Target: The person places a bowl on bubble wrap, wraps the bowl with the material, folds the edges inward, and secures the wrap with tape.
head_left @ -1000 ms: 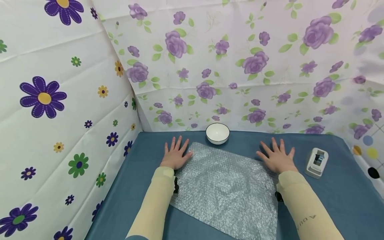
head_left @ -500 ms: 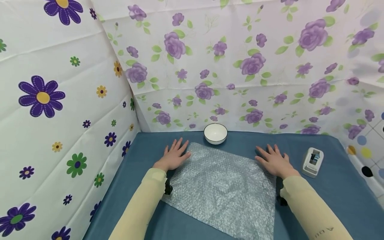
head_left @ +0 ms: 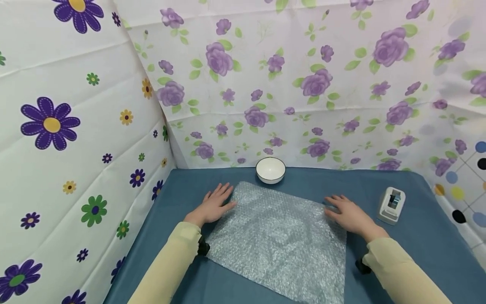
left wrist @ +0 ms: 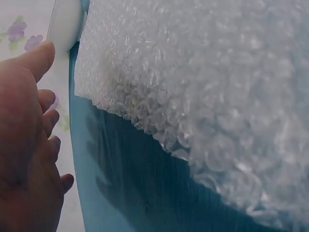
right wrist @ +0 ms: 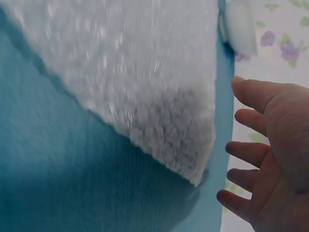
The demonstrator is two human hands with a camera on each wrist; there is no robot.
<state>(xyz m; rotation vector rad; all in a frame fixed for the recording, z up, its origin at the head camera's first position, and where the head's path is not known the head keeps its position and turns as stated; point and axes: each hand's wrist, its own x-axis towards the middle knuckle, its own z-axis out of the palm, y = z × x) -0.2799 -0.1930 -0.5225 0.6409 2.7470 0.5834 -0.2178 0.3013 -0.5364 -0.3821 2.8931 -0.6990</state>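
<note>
Closest, see two yellow sleeves [head_left: 165, 261], with a small black box [head_left: 203, 246] under each wrist. Under them, see a blue cloth [head_left: 228, 287], and on it, in the middle, bubble wrap [head_left: 281, 245], spread out and turned a bit. By the wrap's left side, near its far corner, find the left hand [head_left: 212, 207]. By the far right corner, find the right hand [head_left: 351, 216]. On both, see fingers held out, a little apart, with thumbs towards the wrap. Cannot tell for sure about touching it. To the right of the right hand, well apart, spot a white gadget [head_left: 388, 213]. Just past the wrap's far edge, spot a white bowl [head_left: 271, 171] with a dark rim. At the back, see a white sheet [head_left: 243, 59] with purple roses.
</note>
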